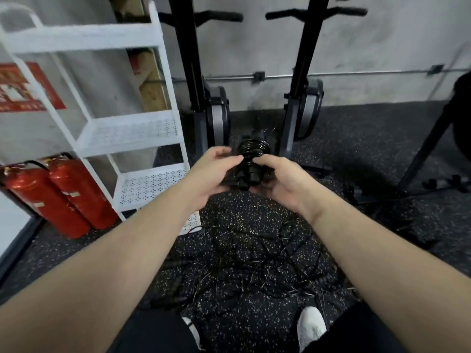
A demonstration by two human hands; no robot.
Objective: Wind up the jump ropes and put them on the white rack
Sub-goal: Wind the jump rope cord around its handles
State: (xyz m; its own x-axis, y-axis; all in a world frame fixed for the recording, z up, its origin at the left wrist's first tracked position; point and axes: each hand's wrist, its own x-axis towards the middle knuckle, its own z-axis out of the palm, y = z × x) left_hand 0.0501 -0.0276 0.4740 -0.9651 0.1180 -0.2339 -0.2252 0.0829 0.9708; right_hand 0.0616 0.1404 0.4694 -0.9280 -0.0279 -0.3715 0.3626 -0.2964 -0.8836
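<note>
**Both hands on wound rope**

Gripped from both sides at frame centre: wound jump rope (pixel 251 161), left hand (pixel 211 171) and right hand (pixel 277 178) fingers curled round it. At 9 o'clock, white rack (pixel 132 133). At 6 o'clock, loose ropes (pixel 254 266) tangled on speckled floor (pixel 356 138). At 8 o'clock, fire extinguishers (pixel 58 197).

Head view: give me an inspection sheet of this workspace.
Surface: dark speckled floor.
Job's things: wound jump rope held in both hands; tangled ropes on the floor; white rack at left, shelves in view bare.
Clutter: nothing seen beyond the tangle.
Grippers: left hand and right hand grip the bundle.
Cables: nothing seen apart from ropes.
Surroundings: two red fire extinguishers, upright black machines, grey wall.
</note>
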